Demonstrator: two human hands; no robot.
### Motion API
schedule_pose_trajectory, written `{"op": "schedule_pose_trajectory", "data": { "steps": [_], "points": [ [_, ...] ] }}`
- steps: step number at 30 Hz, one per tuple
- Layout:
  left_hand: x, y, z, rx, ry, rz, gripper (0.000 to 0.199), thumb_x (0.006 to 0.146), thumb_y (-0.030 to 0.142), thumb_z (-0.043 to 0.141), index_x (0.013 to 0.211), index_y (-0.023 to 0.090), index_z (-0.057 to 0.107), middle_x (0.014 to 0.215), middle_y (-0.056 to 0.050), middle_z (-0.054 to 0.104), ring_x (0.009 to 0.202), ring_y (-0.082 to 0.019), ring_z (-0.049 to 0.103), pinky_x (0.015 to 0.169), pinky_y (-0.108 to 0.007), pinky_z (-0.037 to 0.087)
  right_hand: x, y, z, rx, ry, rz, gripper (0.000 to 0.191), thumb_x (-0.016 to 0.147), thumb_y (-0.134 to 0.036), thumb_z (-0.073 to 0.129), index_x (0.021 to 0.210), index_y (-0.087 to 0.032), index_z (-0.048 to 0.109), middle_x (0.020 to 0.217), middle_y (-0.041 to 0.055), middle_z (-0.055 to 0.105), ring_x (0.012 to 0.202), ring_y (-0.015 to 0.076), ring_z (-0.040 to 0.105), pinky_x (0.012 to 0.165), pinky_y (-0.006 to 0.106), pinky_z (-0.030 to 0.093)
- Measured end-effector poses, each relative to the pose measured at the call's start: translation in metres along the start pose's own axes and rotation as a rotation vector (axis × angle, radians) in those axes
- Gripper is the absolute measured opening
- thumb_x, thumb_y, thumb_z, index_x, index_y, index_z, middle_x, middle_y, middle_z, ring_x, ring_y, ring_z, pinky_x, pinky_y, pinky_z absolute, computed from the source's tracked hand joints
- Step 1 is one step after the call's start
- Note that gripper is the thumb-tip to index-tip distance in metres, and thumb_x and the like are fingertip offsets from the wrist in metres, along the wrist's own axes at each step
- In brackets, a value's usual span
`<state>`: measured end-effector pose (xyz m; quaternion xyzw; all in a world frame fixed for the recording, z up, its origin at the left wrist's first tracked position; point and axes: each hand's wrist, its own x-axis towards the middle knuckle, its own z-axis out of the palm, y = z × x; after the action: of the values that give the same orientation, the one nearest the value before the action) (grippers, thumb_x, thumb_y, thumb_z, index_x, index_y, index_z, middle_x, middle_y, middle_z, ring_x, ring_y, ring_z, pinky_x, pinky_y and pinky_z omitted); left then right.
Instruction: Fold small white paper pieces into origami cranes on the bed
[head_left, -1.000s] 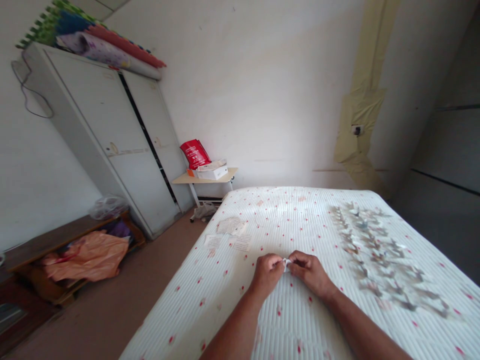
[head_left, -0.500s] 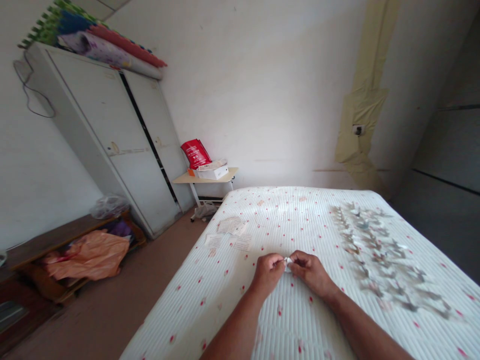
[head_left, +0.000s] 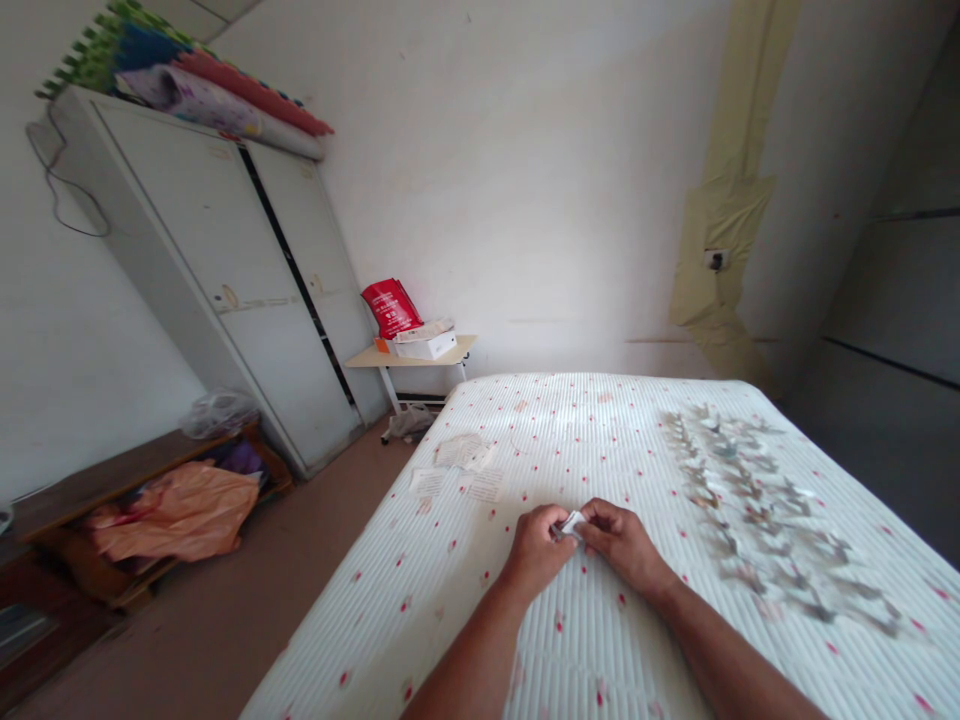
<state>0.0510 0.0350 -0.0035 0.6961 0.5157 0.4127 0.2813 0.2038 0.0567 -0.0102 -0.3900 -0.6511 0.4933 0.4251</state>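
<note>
White paper (head_left: 572, 522) pinched between both hands (head_left: 576, 540), folds partly hidden by fingers, small shapes (head_left: 757, 510) blurred

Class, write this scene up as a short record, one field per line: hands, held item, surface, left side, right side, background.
Left hand: left hand, pinching one side
Right hand: right hand, pinching the other
Held item: small pale piece, apparently folded paper
Surface: dotted cover, ribbed white
Left side: flat printed scraps
Right side: small folded shapes in rows, details blurred
Background: grey cabinet; red bag and white box on side table
</note>
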Motion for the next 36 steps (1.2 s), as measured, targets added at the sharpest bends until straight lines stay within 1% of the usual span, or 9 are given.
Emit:
{"op": "schedule_pose_trajectory", "data": {
  "steps": [8, 13, 15, 17, 22, 25, 29, 32, 36],
  "points": [
    [0.001, -0.004, 0.004, -0.025, 0.032, -0.013, 0.005, 0.062, 0.013, 0.051, 0.064, 0.014, 0.056, 0.057, 0.005, 0.048, 0.055, -0.008, 0.040, 0.053, -0.018, 0.031, -0.001, 0.000, 0.001, -0.001, -0.044, 0.013, 0.020, 0.073, -0.036, 0.057, 0.068, -0.017, 0.054, 0.053, -0.0038, 0.051, 0.051, 0.0100, 0.047, 0.051, 0.022, 0.036],
    [0.002, -0.003, 0.002, -0.100, 0.022, -0.074, 0.002, 0.061, 0.014, 0.050, 0.060, 0.014, 0.052, 0.055, 0.006, 0.042, 0.054, -0.007, 0.037, 0.050, -0.017, 0.028, -0.001, -0.006, 0.000, -0.079, 0.036, -0.057, 0.017, 0.069, -0.033, 0.061, 0.072, -0.018, 0.053, 0.059, -0.0045, 0.047, 0.055, 0.0094, 0.043, 0.052, 0.021, 0.034],
    [0.003, -0.001, 0.001, -0.147, -0.004, -0.096, 0.001, 0.060, 0.014, 0.051, 0.060, 0.014, 0.050, 0.055, 0.006, 0.040, 0.053, -0.007, 0.036, 0.049, -0.017, 0.027, -0.001, -0.007, -0.001, -0.092, 0.063, -0.052, 0.020, 0.067, -0.032, 0.063, 0.079, -0.019, 0.055, 0.062, -0.0045, 0.048, 0.055, 0.0097, 0.043, 0.052, 0.021, 0.034],
    [0.003, 0.001, -0.001, -0.188, -0.025, -0.108, 0.002, 0.060, 0.014, 0.051, 0.060, 0.014, 0.049, 0.055, 0.006, 0.040, 0.053, -0.007, 0.035, 0.048, -0.018, 0.027, -0.001, -0.008, -0.001, -0.084, 0.046, -0.036, 0.021, 0.067, -0.031, 0.063, 0.082, -0.018, 0.056, 0.063, -0.0038, 0.050, 0.057, 0.0100, 0.044, 0.053, 0.022, 0.035],
    [0.002, 0.005, -0.004, -0.227, -0.029, -0.122, 0.005, 0.058, 0.011, 0.049, 0.061, 0.014, 0.051, 0.054, 0.006, 0.041, 0.053, -0.007, 0.036, 0.049, -0.018, 0.027, -0.001, -0.008, -0.003, -0.025, -0.036, 0.025, 0.019, 0.068, -0.033, 0.061, 0.065, -0.016, 0.055, 0.057, -0.0038, 0.049, 0.054, 0.0091, 0.042, 0.052, 0.022, 0.032],
    [0.002, 0.006, -0.004, -0.266, -0.006, -0.128, 0.007, 0.057, 0.010, 0.049, 0.062, 0.013, 0.053, 0.055, 0.005, 0.043, 0.054, -0.008, 0.038, 0.050, -0.018, 0.028, 0.000, -0.006, -0.002, 0.010, -0.023, 0.053, 0.022, 0.066, -0.036, 0.062, 0.062, -0.017, 0.052, 0.053, -0.0050, 0.045, 0.051, 0.0083, 0.039, 0.050, 0.021, 0.029],
    [0.004, 0.006, -0.003, -0.403, 0.027, -0.160, 0.013, 0.057, 0.013, 0.054, 0.070, 0.013, 0.056, 0.057, 0.004, 0.049, 0.055, -0.008, 0.041, 0.052, -0.018, 0.031, 0.001, -0.003, -0.001, 0.056, 0.006, 0.064, 0.025, 0.066, -0.038, 0.062, 0.060, -0.017, 0.051, 0.051, -0.0055, 0.045, 0.049, 0.0077, 0.037, 0.049, 0.021, 0.029],
    [0.004, 0.005, -0.002, -0.509, 0.023, -0.164, 0.016, 0.057, 0.014, 0.056, 0.074, 0.012, 0.055, 0.059, 0.003, 0.051, 0.056, -0.008, 0.043, 0.054, -0.018, 0.033, 0.000, -0.007, 0.000, 0.075, 0.028, 0.061, 0.024, 0.066, -0.038, 0.062, 0.061, -0.017, 0.052, 0.052, -0.0051, 0.047, 0.050, 0.0079, 0.039, 0.050, 0.021, 0.030],
    [0.004, 0.002, 0.000, -0.564, 0.000, -0.147, 0.019, 0.060, 0.015, 0.058, 0.078, 0.012, 0.055, 0.064, 0.002, 0.055, 0.059, -0.009, 0.047, 0.056, -0.019, 0.035, -0.002, -0.014, 0.001, 0.064, 0.047, 0.067, 0.025, 0.066, -0.040, 0.063, 0.061, -0.017, 0.054, 0.052, -0.0049, 0.049, 0.050, 0.0086, 0.041, 0.052, 0.022, 0.032]
  ]
}}
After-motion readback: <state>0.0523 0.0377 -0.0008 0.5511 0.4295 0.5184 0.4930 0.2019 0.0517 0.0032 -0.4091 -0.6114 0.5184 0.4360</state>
